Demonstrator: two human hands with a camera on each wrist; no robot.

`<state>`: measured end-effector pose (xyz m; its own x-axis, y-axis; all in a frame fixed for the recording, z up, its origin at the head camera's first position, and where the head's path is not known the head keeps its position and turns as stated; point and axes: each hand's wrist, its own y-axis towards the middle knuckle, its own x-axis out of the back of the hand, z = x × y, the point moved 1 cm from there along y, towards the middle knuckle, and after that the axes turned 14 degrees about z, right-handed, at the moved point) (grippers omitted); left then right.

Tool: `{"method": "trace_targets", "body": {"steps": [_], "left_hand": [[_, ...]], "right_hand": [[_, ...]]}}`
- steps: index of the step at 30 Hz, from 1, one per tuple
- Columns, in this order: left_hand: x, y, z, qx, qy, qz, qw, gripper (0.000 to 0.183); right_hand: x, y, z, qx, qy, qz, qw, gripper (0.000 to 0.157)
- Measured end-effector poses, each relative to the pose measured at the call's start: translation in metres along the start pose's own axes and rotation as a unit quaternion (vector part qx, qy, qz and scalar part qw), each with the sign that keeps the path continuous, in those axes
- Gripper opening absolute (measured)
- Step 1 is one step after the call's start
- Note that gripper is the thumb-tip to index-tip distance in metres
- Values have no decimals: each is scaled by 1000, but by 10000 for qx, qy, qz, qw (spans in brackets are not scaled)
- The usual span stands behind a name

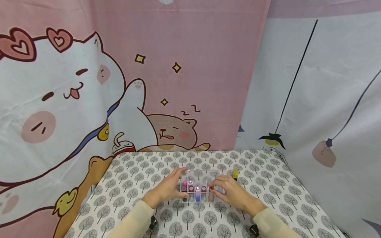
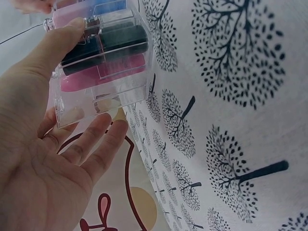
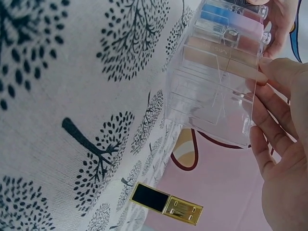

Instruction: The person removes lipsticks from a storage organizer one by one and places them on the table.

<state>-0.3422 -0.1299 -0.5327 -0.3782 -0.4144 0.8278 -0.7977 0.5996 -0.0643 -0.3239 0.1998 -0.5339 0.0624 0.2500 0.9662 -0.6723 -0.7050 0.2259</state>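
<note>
Head view: at lower centre, the left hand (image 1: pixel 167 187) grips a clear organizer (image 1: pixel 203 174), apparently steadying it; the right hand (image 1: pixel 232 191) pinches a beige tube (image 3: pixel 211 58) slotted inside.

Smooth, glossy plastic organizer (image 3: pixel 199 107)

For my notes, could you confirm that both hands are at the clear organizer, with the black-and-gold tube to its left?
Both hands are at the clear organizer, but the head view shows the black-and-gold tube on its right, not left.
</note>
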Motion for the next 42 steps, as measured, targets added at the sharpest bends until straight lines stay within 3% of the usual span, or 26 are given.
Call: {"method": "trace_targets", "body": {"steps": [15,25,34,42], "left_hand": [[0,0,0,49,-5,-8,10000,119],[1,0,-1,46,-45,22,10000,119],[0,0,0,11,-19,6,10000,119],[0,0,0,-46,25,-16,10000,119]], "right_hand": [[11,2,-1,140,323,-103,9993,31],[26,4,-1,375,304,-462,9978,33],[41,5,-4,841,450,-950,9909,41],[52,2,-8,832,397,-1135,9893,41]]}}
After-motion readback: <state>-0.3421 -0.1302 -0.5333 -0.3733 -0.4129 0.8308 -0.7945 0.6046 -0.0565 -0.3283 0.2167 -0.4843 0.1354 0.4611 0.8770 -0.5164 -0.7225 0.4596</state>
